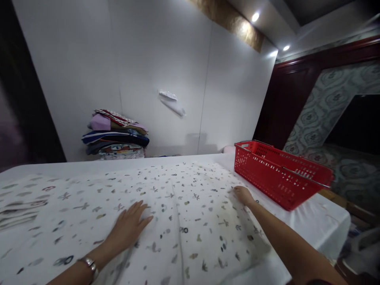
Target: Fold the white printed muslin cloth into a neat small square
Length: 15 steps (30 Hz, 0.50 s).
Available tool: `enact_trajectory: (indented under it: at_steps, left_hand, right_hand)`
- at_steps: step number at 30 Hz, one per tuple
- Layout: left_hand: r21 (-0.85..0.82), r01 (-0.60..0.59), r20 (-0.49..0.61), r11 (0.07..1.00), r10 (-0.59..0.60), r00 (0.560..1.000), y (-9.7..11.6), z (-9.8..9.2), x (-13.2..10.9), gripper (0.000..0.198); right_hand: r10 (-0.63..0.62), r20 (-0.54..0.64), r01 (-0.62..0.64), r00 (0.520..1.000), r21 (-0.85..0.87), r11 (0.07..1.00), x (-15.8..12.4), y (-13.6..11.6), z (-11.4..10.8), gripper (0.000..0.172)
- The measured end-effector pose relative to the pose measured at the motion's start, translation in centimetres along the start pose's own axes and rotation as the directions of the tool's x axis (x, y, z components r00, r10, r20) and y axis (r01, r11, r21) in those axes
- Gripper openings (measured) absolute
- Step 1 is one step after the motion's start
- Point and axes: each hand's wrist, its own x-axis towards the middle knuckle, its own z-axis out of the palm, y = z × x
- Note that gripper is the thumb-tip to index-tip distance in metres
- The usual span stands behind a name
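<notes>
A white cloth with small printed figures (184,206) lies spread over the white table (323,221). My left hand (129,225) rests flat on the cloth, fingers stretched out, a metal bracelet on its wrist. My right hand (242,194) reaches out to the cloth's right edge near the red basket (282,178); its fingers are curled on the fabric there.
The red plastic basket with metal handles stands at the table's right side. A stack of folded clothes (115,136) sits at the back by the white wall. More folded patterned fabric (20,209) lies at the left edge. Dark wooden panelling is at the right.
</notes>
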Motion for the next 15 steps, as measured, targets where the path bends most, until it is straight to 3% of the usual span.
enact_trajectory:
  at_steps: [3,6,9,15]
  left_hand:
    - [-0.01,-0.064,0.043,0.998,0.065,0.997,3.5,0.8,0.1,0.069]
    - [0.023,-0.083,0.052,0.996,0.081,0.995,4.8,2.0,0.6,0.065]
    - [0.067,-0.094,0.017,0.993,0.093,0.995,4.0,3.4,0.9,0.063]
    - [0.146,-0.181,-0.115,0.973,0.199,0.973,0.7,6.2,0.7,0.06]
  right_hand:
    - [0.0,-0.04,0.001,0.999,0.012,1.0,2.4,1.5,-0.5,0.038]
    - [-0.031,-0.068,0.032,0.997,0.021,0.999,6.0,1.1,-0.4,0.037]
    - [-0.07,-0.07,0.072,0.995,0.027,0.997,10.3,-0.4,-0.1,0.036]
    - [-0.107,-0.048,0.108,0.993,0.02,0.994,18.9,-4.7,1.7,0.035]
